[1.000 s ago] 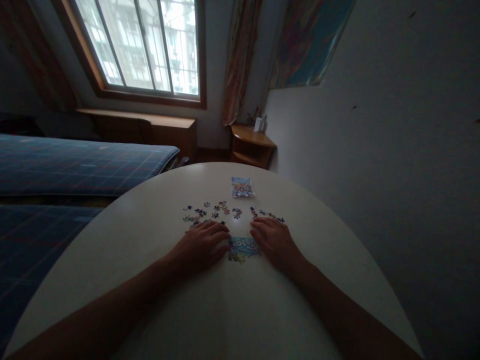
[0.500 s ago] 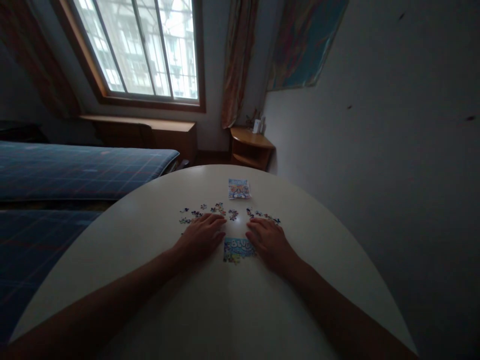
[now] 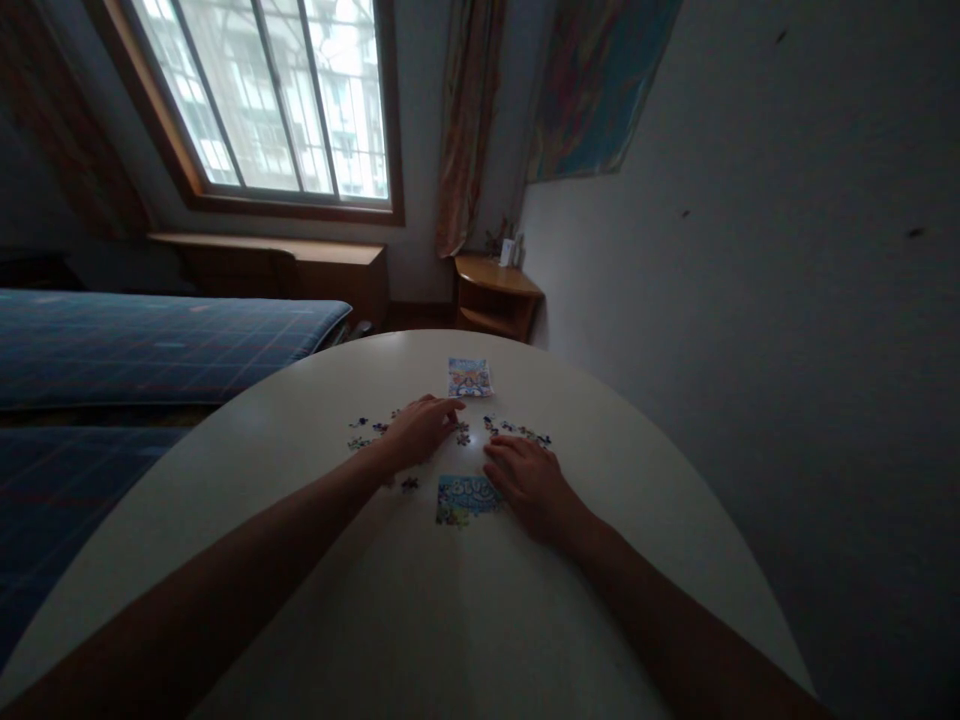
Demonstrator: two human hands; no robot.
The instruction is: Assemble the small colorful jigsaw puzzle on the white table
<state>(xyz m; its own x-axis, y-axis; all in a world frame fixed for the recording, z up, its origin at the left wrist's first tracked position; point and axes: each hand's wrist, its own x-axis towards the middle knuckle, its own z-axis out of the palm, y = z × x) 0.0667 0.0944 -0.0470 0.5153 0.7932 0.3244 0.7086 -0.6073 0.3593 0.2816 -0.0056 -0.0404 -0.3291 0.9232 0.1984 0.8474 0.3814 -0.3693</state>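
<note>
Pieces [image 3: 463, 437] lay beyond the partial puzzle [image 3: 463, 500], presumably for easy reach; I couldn't tell whether the half-curled left hand [image 3: 421, 430] gripped any; the right hand [image 3: 529, 482], loosely flat, nothing visibly gripped, overlapped the puzzle's edge, perhaps steadying it.

Passable: near tabletop [image 3: 465, 620] — beyond partial puzzle [image 3: 466, 500], loose pieces [image 3: 463, 437] (plus packet [image 3: 469, 378]) obstruct.
</note>
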